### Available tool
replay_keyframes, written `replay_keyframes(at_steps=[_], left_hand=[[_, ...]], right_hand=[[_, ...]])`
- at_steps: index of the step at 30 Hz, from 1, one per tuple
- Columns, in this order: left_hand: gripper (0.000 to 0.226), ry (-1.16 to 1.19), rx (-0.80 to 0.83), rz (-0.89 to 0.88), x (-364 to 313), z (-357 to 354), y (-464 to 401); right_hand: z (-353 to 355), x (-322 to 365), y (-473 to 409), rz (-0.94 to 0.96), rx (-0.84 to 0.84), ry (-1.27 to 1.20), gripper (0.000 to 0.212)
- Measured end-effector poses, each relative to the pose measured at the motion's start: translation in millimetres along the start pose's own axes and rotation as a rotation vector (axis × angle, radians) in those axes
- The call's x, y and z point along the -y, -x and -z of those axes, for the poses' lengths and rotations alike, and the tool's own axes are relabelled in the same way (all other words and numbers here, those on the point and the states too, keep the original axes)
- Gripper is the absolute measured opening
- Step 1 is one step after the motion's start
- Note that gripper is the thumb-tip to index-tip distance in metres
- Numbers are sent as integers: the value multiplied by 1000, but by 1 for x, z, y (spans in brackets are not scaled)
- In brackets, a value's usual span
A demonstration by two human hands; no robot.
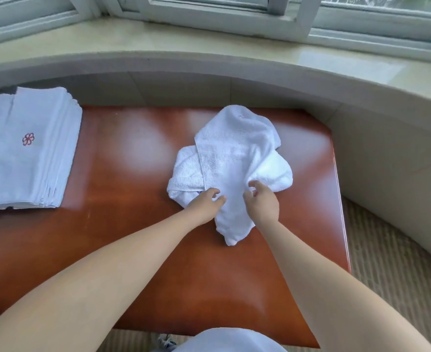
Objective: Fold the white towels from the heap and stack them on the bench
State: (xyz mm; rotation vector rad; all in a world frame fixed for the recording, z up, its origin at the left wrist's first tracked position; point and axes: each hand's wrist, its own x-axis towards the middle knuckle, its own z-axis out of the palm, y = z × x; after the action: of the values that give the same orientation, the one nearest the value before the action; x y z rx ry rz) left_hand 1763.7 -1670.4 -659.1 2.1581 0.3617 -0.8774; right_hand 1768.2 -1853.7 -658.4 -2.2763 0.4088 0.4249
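Two hands, left hand (207, 202) and right hand (261, 200), are pinched onto the crumpled towel (234, 158), judged soft and limp, best gripped at corners.

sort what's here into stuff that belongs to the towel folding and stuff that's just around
Part of the job:
- crumpled white terry towels in the heap
- neat stack of folded white towels, a red flower emblem on top
- glossy reddish-brown wooden bench
- left hand and right hand, both on the heap

Just around:
- pale stone window ledge
- white window frames
- striped beige carpet
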Motion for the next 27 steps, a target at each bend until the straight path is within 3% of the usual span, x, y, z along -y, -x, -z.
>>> replay_keyframes(at_steps=[6,10,14,19,22,25,27], left_hand=[[73,287,-154,57,4,47,23],[51,217,-229,96,61,78,50],[21,148,-213,136,139,82,90],[20,72,-84,124,199,60,136],[25,88,-83,104,219,55,146],[15,74,-82,155,230,54,148],[26,25,-69,173,232,53,145]], right_hand=[[-49,80,58,327,237,233,22],[-85,93,111,533,372,366,32],[-119,85,153,550,518,452,40],[-154,76,194,385,821,536,34],[-159,73,200,295,661,394,27],[-150,70,186,140,297,115,19],[-141,67,173,56,82,29,32]])
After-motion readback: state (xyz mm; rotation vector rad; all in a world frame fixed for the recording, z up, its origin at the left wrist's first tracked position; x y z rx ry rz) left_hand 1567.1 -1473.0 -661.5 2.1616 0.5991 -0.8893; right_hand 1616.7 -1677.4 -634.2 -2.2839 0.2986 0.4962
